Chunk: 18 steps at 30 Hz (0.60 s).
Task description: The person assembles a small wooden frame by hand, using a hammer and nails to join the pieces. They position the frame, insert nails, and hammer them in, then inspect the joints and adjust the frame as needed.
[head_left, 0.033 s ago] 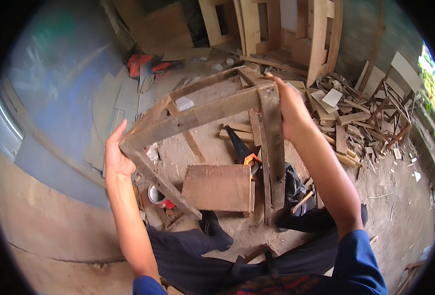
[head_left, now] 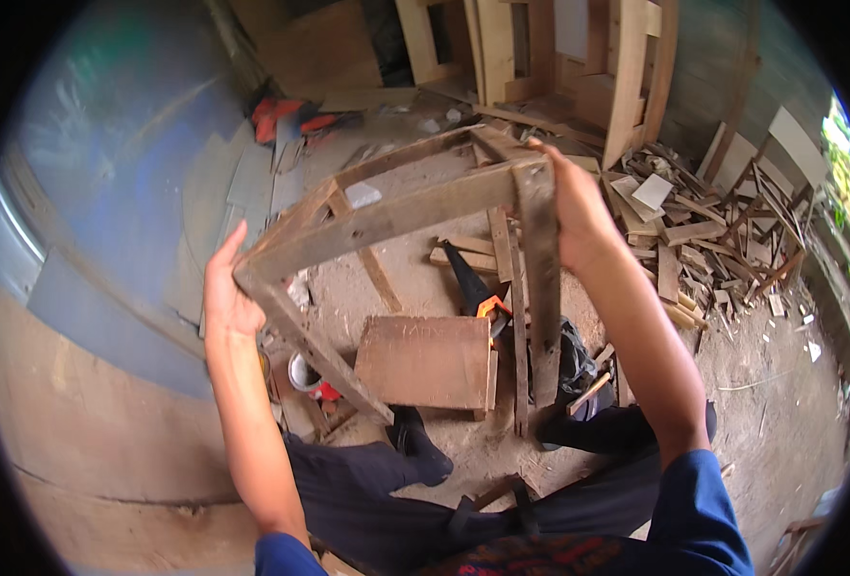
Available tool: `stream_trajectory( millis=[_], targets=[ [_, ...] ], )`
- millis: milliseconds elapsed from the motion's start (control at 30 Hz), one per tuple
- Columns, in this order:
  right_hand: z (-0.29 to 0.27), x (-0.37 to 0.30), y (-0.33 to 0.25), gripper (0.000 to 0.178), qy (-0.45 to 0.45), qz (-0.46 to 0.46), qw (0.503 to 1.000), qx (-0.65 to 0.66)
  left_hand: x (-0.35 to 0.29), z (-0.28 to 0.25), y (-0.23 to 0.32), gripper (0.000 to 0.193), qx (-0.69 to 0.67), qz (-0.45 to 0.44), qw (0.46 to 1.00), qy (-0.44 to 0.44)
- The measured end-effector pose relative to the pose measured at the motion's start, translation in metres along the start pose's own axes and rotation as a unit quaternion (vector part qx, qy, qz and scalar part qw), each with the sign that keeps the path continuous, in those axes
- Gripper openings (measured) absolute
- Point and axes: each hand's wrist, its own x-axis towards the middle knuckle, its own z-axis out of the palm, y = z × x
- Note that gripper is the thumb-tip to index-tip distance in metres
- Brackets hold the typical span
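A bare wooden stool frame (head_left: 391, 213) with several legs hangs in front of me, tilted, its brown wood worn. My right hand (head_left: 579, 206) grips its right upper corner, the fingers partly hidden behind the wood. At the left corner, my left hand (head_left: 231, 293) supports the frame, thumb pointing up and the other fingers mostly hidden. Below the frame, a low wooden box or stool (head_left: 425, 362) with a flat brown top stands on the ground between my feet. Just beyond it lies a handsaw (head_left: 468, 283) with a black blade and an orange handle.
A heap of wood offcuts (head_left: 694, 226) spreads at the right. Wooden frames and panels (head_left: 627, 82) lean at the back. Near my left foot stands an open can (head_left: 302, 372); a black plastic bag (head_left: 576, 350) lies by my right foot. A grey-blue sheet (head_left: 108, 163) rises at the left.
The view has shifted very slightly, and the stool frame sits a touch farther right. Both hands keep the same hold on it.
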Motion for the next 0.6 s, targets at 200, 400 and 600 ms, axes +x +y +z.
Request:
stream_trajectory(
  millis=[200,400,600],
  targets=[
    [-0.044,0.036,-0.006,0.030,-0.037,0.004,0.999,0.017,-0.007,0.032,-0.005,0.053,-0.058,0.042,0.997,0.023],
    [-0.054,0.044,-0.001,0.027,-0.076,0.072,0.991,0.083,-0.018,0.036,-0.003,0.053,-0.147,0.009,0.983,-0.108],
    [-0.023,0.011,0.002,0.036,0.002,0.068,0.998,-0.013,-0.004,0.016,0.020,0.047,0.080,0.086,0.987,-0.105]
  ],
)
